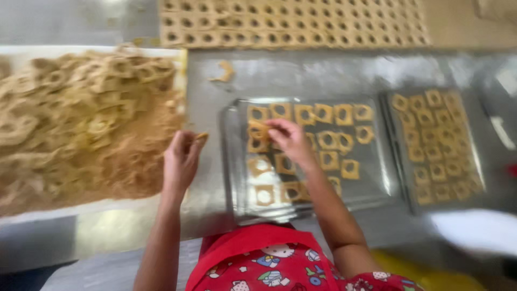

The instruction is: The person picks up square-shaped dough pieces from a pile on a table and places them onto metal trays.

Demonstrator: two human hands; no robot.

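At nine o'clock lies the heap [81,124] of rings, at centre the tray [237,161] where our right hand [288,140] pinches a ring [258,129]. Our left hand [180,159] nips another piece [201,136] (light, we judge, brittle; grip edges softly).

Tan square pieces [328,141] with holes, silvery tray [237,178], sandy-brown heap [81,124] at nine o'clock, red cartoon-printed apron [269,258] at six.

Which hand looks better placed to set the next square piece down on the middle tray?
Probably the right hand: it is over the middle tray, fingers on a square piece. The left hand holds a piece beside the tray, near the heap.
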